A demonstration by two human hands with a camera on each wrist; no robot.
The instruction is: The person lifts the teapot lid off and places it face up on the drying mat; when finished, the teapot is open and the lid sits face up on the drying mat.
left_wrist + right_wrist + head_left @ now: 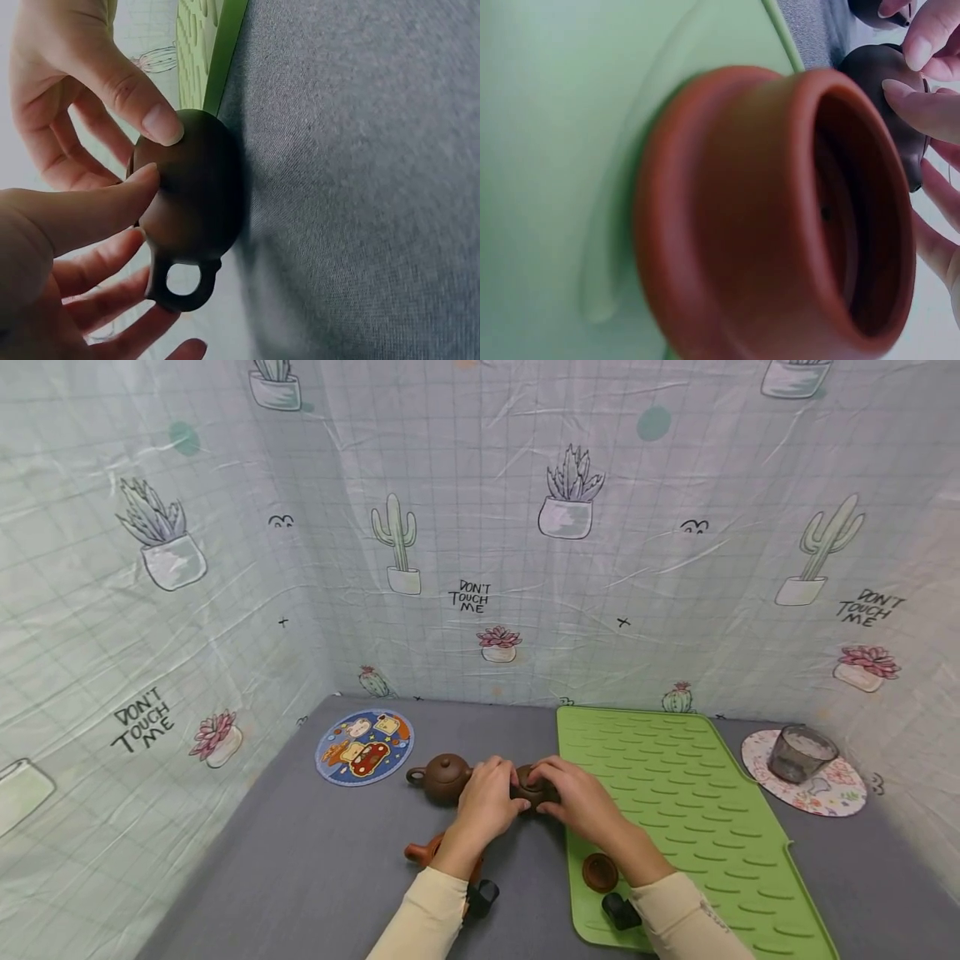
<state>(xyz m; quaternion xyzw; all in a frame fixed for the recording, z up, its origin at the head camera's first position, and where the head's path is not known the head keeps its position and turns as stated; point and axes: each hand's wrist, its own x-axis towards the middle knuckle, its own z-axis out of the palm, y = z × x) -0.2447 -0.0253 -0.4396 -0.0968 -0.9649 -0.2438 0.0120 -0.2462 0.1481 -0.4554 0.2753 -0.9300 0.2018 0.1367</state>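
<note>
Both hands hold a dark brown teapot (206,184) low over the grey table. In the head view the left hand (489,795) is at its left side and the right hand (581,795) at its right. The left wrist view shows both thumbs on its body and its loop handle beside the left fingers; the far fingertips are partly hidden. A brown lidded teapot (444,781) stands just left of the left hand. Below the left forearm, an orange-brown teapot (424,852) is mostly covered. An orange-brown lid (742,202) lies upturned on the green mat.
The green ridged mat (675,793) covers the table's right part. At far right a dark translucent cup (799,755) stands on a floral round coaster (847,797). A blue cartoon coaster (333,747) lies back left. Patterned sheeting (495,543) encloses the table.
</note>
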